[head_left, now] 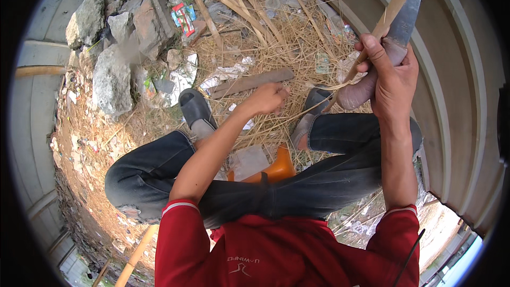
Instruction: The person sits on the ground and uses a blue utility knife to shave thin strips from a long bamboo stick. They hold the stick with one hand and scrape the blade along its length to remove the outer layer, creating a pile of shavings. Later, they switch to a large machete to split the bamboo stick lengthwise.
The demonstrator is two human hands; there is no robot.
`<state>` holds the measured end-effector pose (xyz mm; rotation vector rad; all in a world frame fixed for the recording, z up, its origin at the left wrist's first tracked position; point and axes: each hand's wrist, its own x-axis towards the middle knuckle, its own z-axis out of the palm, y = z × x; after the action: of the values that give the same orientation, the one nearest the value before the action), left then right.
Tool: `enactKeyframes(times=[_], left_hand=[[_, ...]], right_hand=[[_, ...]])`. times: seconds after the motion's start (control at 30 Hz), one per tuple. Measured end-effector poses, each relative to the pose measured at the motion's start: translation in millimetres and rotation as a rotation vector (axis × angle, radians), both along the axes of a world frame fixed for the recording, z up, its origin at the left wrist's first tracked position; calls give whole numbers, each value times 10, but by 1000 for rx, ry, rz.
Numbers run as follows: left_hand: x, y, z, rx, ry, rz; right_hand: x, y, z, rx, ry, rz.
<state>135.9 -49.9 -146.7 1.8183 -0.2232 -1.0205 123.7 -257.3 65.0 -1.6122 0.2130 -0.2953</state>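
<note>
High at the right, my right hand (392, 77) is closed round the thick rounded handle (355, 94) of a big knife, its wide grey blade (408, 15) pointing up and away. The same hand pinches a tan bamboo strip (394, 6) under the thumb, alongside the blade. The strip's thin lower end runs down toward my right foot. My left hand (268, 99) hovers between my feet with curled fingers, near a flat brown piece of wood (251, 82). Whether anything sits inside those fingers is hidden.
Split bamboo lengths (234, 1) and pale shavings (289, 48) litter the ground ahead. Broken rocks (112, 82) stand at the left with wrappers (184, 18) beside them. A corrugated metal wall (451, 74) curves close by on the right. Something orange (279, 166) lies between my legs.
</note>
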Motion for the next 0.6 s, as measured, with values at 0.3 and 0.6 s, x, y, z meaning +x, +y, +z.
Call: enactKeyframes(times=[0.3, 0.6], left_hand=[[-2064, -151, -1200, 274, 376, -60], [-2420, -223, -1567, 117, 512, 101]], right_hand=[[121, -319, 199, -1, -13, -159], [521, -494, -94, -7, 317, -163]])
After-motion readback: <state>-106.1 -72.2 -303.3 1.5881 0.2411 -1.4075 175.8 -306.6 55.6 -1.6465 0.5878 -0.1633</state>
